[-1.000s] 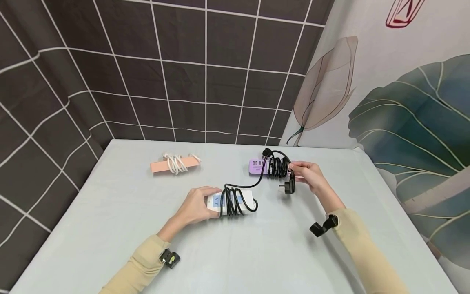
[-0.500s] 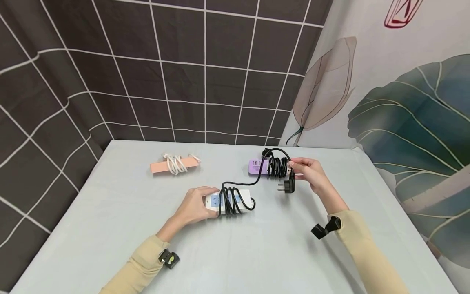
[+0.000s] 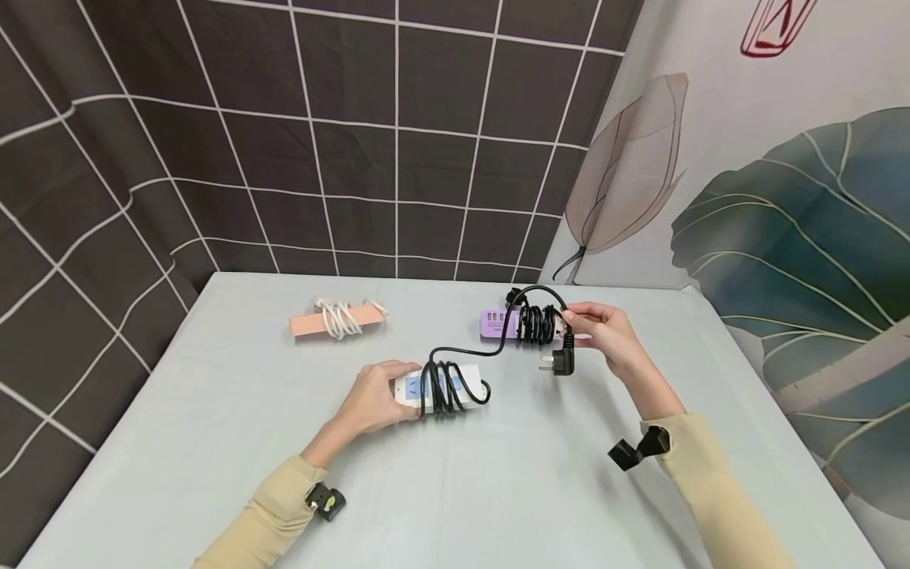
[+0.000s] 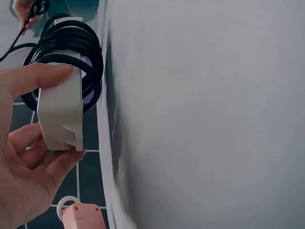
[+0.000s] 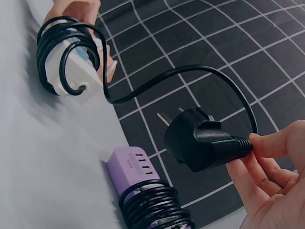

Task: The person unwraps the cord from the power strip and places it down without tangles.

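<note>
My left hand [image 3: 377,397] grips the left end of a white power strip [image 3: 469,379] with blue socket faces. Its black cord [image 4: 71,43] is wound several times around the strip's middle. A loose length of that cord arcs across to the right. There my right hand [image 3: 604,332] pinches the cord end just behind the black plug [image 5: 195,140], thumb and fingers on the ribbed neck. The plug hangs with its metal prongs pointing left in the head view. Behind it lies a purple power strip [image 3: 493,322] with USB ports, wrapped in its own black cord.
A pink power strip [image 3: 306,323] with a white cord [image 3: 341,318] wound around it lies at the back left of the pale table [image 3: 213,442]. Beyond the table's back edge hangs a dark gridded cloth [image 3: 355,158]. A leaf-patterned cloth [image 3: 803,237] borders the right side.
The white power strip and my left hand have shifted slightly left. The loose cord between strip and plug has lifted a little. My right hand keeps its pinch, its wrist drifting slightly right.
</note>
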The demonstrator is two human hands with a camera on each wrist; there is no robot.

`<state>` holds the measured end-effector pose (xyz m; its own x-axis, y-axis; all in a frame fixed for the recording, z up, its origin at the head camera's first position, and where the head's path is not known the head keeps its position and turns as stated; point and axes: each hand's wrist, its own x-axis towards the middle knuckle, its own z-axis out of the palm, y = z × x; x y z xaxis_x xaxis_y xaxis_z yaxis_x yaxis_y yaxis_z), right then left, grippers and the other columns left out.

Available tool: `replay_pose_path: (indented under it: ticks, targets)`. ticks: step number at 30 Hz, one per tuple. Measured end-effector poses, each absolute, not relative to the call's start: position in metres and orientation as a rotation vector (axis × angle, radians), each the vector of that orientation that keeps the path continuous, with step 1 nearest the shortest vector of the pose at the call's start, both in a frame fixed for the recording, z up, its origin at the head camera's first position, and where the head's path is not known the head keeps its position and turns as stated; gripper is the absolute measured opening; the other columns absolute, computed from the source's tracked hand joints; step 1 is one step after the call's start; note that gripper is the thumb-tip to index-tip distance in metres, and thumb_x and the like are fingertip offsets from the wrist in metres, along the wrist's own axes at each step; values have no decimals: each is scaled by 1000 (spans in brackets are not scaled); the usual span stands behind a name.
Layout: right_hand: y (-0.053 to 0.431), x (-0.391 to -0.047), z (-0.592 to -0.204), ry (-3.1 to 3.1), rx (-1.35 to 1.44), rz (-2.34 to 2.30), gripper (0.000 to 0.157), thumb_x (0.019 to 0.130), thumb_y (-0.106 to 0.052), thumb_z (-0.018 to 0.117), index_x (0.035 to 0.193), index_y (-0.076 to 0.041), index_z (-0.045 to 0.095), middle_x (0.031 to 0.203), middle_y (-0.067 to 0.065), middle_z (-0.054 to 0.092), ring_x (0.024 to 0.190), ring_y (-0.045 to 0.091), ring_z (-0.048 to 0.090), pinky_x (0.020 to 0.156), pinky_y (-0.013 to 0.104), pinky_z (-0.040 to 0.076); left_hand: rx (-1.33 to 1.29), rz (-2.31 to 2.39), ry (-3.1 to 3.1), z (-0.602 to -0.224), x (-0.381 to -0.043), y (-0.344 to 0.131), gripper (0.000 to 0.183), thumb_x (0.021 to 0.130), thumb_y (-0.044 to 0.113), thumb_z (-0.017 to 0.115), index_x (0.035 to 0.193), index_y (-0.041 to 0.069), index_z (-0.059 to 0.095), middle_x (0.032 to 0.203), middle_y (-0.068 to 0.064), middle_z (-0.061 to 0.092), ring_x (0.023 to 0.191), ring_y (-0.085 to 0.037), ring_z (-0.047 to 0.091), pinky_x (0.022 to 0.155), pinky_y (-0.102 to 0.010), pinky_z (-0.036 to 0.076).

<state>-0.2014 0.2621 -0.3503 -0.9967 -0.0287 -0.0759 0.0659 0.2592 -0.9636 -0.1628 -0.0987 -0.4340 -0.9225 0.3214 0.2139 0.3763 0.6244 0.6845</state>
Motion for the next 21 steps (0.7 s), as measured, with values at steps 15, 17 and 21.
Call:
replay_pose_path:
  ticks: [15, 17, 21]
  targets:
    - [262, -187, -338, 2462, -50, -1892, 19, 93, -15, 61, 106, -2, 63, 82, -18, 68, 79, -1, 64, 68, 21, 56, -567, -1218, -2762, -433, -164, -97, 65, 54, 14, 84, 116, 6, 68, 109, -11, 71, 85, -16, 63, 74, -28, 50]
    - [262, -185, -337, 2455, -73, -1912, 13, 92, -14, 62, 102, -6, 65, 82, -17, 69, 78, -1, 63, 68, 21, 56, -561, -1217, -2766, -433, -164, -97, 65, 54, 14, 84, 116, 6, 68, 109, -11, 71, 85, -16, 63, 75, -29, 51]
    - [262, -180, -336, 2444, -117, -1936, 11, 92, -12, 62, 90, -22, 68, 79, -17, 69, 76, -1, 63, 66, 21, 56, -552, -1207, -2769, -433, -164, -97, 65, 54, 15, 84, 116, 6, 68, 110, -12, 71, 87, -18, 64, 77, -31, 51]
